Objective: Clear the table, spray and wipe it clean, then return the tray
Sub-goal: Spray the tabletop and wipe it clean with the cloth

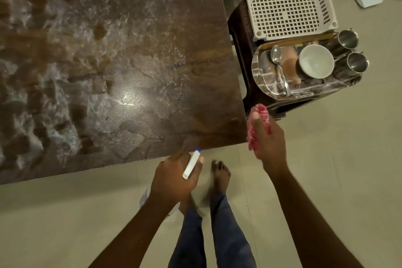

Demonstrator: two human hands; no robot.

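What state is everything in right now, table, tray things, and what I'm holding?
Dark wooden table: cleared, streaked with whitish smears.
Shiny steel tray: off the table, loaded.
White bowl: upright, empty, on tray.
Steel spoon: lying on tray.
Two steel cups: upright beside bowl.
White plastic basket: empty.
White spray bottle: gripped by left hand.
Red checked cloth: bunched in right hand.

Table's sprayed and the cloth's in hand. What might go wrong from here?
1. Wiping the wet table may push liquid off its near edge onto the floor by the bare feet: slip risk.
2. The right hand with the cloth is close to the loaded tray; a swing might knock the spoon or steel cups.
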